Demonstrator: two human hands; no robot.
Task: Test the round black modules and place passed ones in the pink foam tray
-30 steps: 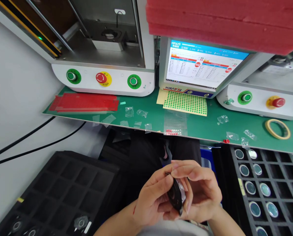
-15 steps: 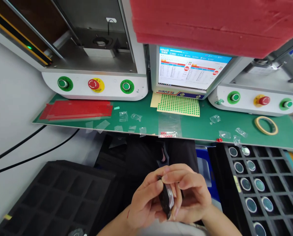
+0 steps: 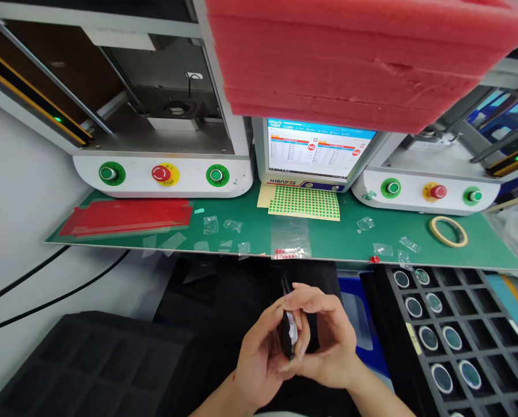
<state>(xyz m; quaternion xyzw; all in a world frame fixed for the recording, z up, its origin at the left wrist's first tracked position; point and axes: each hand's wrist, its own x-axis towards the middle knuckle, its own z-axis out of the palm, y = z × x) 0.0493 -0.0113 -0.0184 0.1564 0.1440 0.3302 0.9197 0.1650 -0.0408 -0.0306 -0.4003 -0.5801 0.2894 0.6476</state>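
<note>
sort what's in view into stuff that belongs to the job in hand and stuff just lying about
Job in hand:
dark piece, in the left hand, right hand against it
probably the black tray with round pieces

Apparently just lying about:
tape roll
clear plastic scraps
small red bit

A tape roll (image 3: 462,235) lies flat on the green bench (image 3: 343,243)
</note>
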